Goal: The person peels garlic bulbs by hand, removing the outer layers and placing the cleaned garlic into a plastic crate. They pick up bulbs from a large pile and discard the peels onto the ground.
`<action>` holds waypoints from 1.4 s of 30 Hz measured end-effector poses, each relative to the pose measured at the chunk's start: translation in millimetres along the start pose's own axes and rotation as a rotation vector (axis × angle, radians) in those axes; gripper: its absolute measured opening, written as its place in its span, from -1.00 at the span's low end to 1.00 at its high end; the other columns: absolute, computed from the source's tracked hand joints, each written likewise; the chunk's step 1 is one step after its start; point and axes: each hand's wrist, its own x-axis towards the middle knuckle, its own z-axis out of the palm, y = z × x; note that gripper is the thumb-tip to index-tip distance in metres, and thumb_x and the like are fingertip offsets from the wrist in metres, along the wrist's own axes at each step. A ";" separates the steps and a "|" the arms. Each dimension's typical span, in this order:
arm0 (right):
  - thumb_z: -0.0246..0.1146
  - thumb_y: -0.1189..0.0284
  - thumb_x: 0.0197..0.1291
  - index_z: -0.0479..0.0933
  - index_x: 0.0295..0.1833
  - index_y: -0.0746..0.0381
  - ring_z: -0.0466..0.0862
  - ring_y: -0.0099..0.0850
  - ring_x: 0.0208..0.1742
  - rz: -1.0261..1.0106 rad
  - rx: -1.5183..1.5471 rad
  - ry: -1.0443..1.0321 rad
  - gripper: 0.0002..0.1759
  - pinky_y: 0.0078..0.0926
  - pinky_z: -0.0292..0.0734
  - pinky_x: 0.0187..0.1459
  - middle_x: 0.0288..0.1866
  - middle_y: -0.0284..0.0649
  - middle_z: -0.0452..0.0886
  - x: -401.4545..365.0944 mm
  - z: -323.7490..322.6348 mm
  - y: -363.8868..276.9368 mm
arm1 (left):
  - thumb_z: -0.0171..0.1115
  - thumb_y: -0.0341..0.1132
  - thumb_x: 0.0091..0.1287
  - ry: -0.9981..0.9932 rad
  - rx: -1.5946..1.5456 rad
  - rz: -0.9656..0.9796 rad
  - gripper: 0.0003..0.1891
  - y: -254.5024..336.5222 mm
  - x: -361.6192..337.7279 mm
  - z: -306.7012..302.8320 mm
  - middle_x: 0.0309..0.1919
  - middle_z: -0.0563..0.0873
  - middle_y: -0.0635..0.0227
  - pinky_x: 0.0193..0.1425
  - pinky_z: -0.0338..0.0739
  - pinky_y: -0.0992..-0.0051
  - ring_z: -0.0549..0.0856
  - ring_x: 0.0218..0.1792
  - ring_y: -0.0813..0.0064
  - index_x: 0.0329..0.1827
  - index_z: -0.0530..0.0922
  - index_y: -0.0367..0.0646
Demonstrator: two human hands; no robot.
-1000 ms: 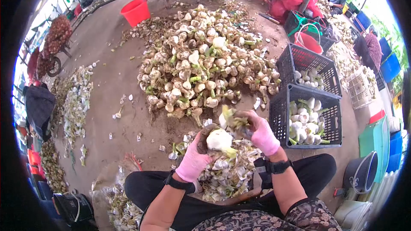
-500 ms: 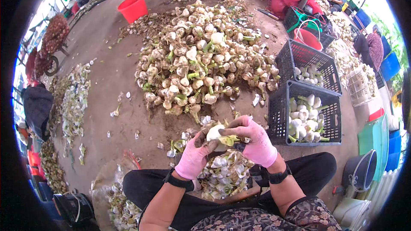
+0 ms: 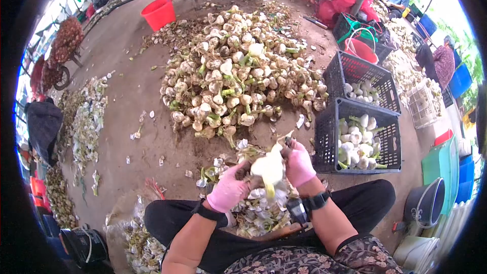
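Observation:
Between my gloved hands, above my lap, is a white garlic bulb (image 3: 268,168), partly blurred, its greenish stem pointing down. My left hand (image 3: 229,190), in a pink glove with dirty fingertips, is closed on the bulb's left side. My right hand (image 3: 300,165), also in pink, is pinched at the bulb's upper right, where a pale strip of skin sticks up by its dark fingertips. Below them lies a heap of peeled garlic skins (image 3: 261,215) between my legs. A large pile of unpeeled garlic (image 3: 233,76) spreads on the ground ahead.
To the right, a black crate (image 3: 324,144) holds cleaned bulbs, with another black crate (image 3: 335,73) behind it. A red bucket (image 3: 158,14) stands beyond the pile. A dark bucket (image 3: 425,203) stands at far right. Two other people sit at the upper right.
The bulb has turned so its stem points down, and more of its white surface shows. My right hand has shifted slightly; a strip of skin now stands up beside its fingers.

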 end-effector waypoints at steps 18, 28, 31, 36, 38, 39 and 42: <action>0.16 0.77 -0.16 0.63 0.04 0.13 0.66 -0.21 -0.12 -0.590 -1.455 -0.416 -0.43 -0.45 0.56 -0.10 -0.18 -0.16 0.64 -43.5 38.5 -64.5 | 0.39 -0.39 0.17 0.195 0.113 0.003 -0.53 5.2 6.1 -4.2 -0.09 0.67 0.37 0.03 0.51 0.58 0.62 -0.10 0.62 0.15 0.48 -0.25; 0.25 0.67 0.00 0.58 -0.18 0.26 0.66 -0.29 -0.26 -0.478 -1.338 -0.456 -0.78 -0.48 0.53 -0.22 -0.30 -0.13 0.62 -35.4 30.5 -58.2 | 0.41 -0.36 0.17 0.035 0.130 -0.069 -0.55 8.7 2.8 -1.7 -0.10 0.67 0.37 0.06 0.48 0.56 0.60 -0.08 0.63 0.12 0.52 -0.25; 0.23 0.68 0.02 0.61 -0.12 0.23 0.67 -0.28 -0.27 -0.419 -1.172 -0.471 -0.73 -0.46 0.55 -0.22 -0.28 -0.12 0.63 -40.8 29.8 -64.7 | 0.40 -0.35 0.17 0.082 0.144 -0.106 -0.55 20.8 5.9 -1.2 -0.10 0.67 0.38 0.08 0.47 0.56 0.60 -0.07 0.62 0.12 0.52 -0.25; 0.24 0.67 0.02 0.64 -0.15 0.16 0.69 -0.25 -0.27 -0.685 -1.521 -0.367 -0.73 -0.44 0.57 -0.24 -0.22 -0.19 0.65 -46.8 34.5 -59.2 | 0.39 -0.34 0.16 0.133 0.315 -0.085 -0.54 3.9 10.7 -8.0 -0.13 0.67 0.37 0.02 0.50 0.56 0.61 -0.10 0.61 0.09 0.51 -0.33; 0.26 0.66 0.01 0.63 -0.18 0.19 0.69 -0.28 -0.30 -0.663 -1.568 -0.355 -0.77 -0.45 0.57 -0.26 -0.27 -0.20 0.66 -49.9 37.6 -58.2 | 0.40 -0.36 0.14 0.123 0.239 -0.088 -0.55 -1.0 11.4 -7.3 -0.13 0.67 0.39 0.03 0.49 0.56 0.60 -0.10 0.61 0.09 0.51 -0.32; 0.28 0.65 0.01 0.62 -0.21 0.21 0.69 -0.31 -0.34 -0.643 -1.617 -0.340 -0.80 -0.46 0.57 -0.28 -0.31 -0.21 0.66 -51.8 38.1 -58.6 | 0.41 -0.39 0.13 0.110 0.164 -0.088 -0.55 -2.3 12.0 -5.6 -0.14 0.66 0.41 0.05 0.49 0.55 0.60 -0.10 0.62 0.08 0.51 -0.31; 0.29 0.55 0.01 0.58 -0.25 0.25 0.68 -0.16 -0.28 -0.432 -1.312 -0.272 -0.86 -0.31 0.56 -0.22 -0.37 -0.08 0.63 -45.6 31.6 -51.7 | 0.43 -0.42 0.09 0.020 0.201 -0.079 -0.52 4.1 10.7 -4.3 -0.11 0.66 0.43 0.09 0.50 0.52 0.61 -0.09 0.60 0.09 0.50 -0.27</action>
